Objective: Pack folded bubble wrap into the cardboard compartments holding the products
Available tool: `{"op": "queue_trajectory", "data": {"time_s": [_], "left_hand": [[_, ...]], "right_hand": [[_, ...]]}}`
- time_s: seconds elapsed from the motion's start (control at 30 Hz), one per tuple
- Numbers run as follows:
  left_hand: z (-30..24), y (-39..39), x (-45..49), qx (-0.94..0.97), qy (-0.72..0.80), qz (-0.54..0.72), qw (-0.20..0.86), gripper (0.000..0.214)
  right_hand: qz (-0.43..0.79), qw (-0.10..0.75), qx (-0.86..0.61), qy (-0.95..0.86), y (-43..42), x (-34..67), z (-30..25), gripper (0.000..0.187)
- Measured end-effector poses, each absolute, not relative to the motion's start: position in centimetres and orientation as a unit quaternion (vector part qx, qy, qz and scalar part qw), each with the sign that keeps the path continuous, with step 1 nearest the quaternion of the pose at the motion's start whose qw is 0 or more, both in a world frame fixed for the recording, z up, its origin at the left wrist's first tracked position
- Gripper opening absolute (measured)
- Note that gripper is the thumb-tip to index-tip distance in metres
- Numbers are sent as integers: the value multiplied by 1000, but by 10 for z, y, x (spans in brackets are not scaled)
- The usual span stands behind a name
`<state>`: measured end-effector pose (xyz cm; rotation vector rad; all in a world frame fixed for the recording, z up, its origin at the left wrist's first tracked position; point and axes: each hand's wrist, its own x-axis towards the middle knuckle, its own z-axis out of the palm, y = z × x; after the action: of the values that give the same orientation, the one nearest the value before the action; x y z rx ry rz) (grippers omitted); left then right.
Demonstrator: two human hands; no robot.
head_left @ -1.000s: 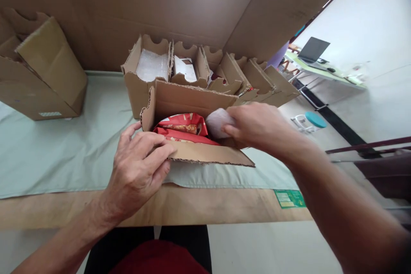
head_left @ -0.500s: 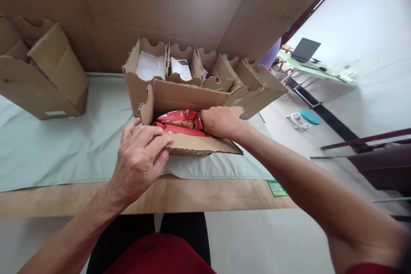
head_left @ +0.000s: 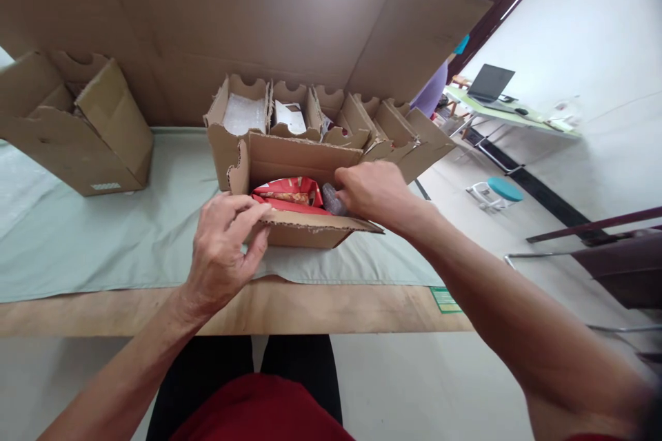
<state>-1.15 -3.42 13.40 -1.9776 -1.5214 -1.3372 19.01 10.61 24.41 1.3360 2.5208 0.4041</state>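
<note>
An open cardboard box (head_left: 305, 238) stands in front of me on the cloth. My left hand (head_left: 222, 241) grips the left end of its near flap, thumb outside and fingers over the edge. Inside lies a shiny red printed packet (head_left: 289, 194). Beside it, at the box's right end, sits a dark bubble-wrapped item (head_left: 334, 200). My right hand (head_left: 373, 194) reaches into that end with fingers curled and closed against the bubble-wrapped item. The fingertips are partly hidden.
Behind the box stands a row of several narrow cardboard bins (head_left: 235, 151), one holding bubble wrap (head_left: 245, 114), another a white card (head_left: 290, 117). A larger open box (head_left: 93, 151) is at left. A tall cardboard panel (head_left: 248, 21) rises behind. The table's wooden edge (head_left: 310, 306) runs nearest me.
My right hand has risen a little and shifted right, and the bubble-wrapped item now shows beside the packet. The near flap has tilted up slightly, with my left hand still on it.
</note>
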Motion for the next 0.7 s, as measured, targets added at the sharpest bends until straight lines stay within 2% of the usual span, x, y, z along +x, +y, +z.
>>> {"op": "queue_trajectory", "data": {"time_s": [0.1,0.17,0.23,0.3,0.37,0.47,0.53,0.6,0.7], "left_hand": [[126,-42,-21,-643,-552,-509,150,61],[119,-47,-28,-613,-575,-529,116,66],[110,-48,-34,-587,-591,-548,77,70],[103,-47,-37,-556,-595,-576,67,76],[97,-43,-38,-526,-595,-605,64,85],[93,-26,-35,-514,-595,-616,-45,92],[93,-9,-30,-528,-578,-600,-163,83],[94,5,-23,-536,-552,-591,-243,73],[95,5,-8,-533,-545,-595,-254,66]], "right_hand": [[101,-35,507,855,85,238,250,22],[46,-189,523,830,70,279,241,18],[-28,-294,525,798,60,314,220,20],[-117,-312,521,786,57,333,193,31],[-193,-307,507,782,60,331,166,50],[-286,-324,462,774,72,300,139,74],[-355,-337,426,761,80,274,132,75],[-402,-353,396,746,82,255,129,66],[-379,-384,411,734,67,252,129,55]]}}
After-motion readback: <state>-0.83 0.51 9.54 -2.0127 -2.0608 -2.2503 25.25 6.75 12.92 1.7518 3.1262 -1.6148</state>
